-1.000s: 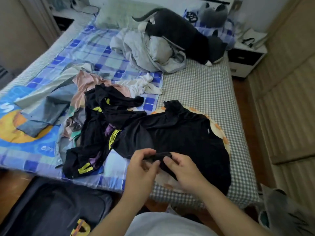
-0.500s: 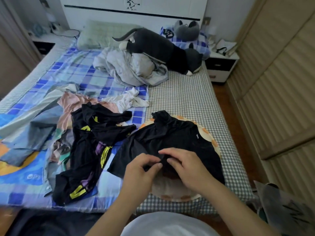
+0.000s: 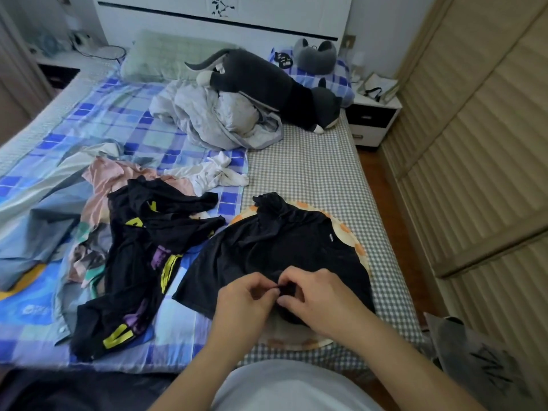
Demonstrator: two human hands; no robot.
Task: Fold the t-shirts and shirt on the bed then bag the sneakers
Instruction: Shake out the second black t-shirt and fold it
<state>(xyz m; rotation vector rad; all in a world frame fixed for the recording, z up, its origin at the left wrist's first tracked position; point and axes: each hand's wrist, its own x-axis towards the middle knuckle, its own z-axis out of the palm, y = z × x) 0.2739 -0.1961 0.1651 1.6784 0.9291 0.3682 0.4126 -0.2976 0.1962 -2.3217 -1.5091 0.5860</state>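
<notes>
Nearest the camera, the left hand (image 3: 247, 298) and right hand (image 3: 320, 295) are meeting over the near hem of a black t-shirt (image 3: 275, 253), both pinching a small bunch of its fabric between thumb and curled fingers. The t-shirt is lying spread on a round orange-spotted cushion (image 3: 353, 241) at the near right of the bed (image 3: 311, 173). Just left of it, a black garment with yellow lettering (image 3: 142, 262) is sprawling over a pink garment (image 3: 109, 179) and a white one (image 3: 216, 173). Farther back, a crumpled grey quilt (image 3: 213, 120) is lying under a dark plush cat (image 3: 267, 84), with a green pillow (image 3: 166, 57) sitting against the headboard (image 3: 225, 22).
</notes>
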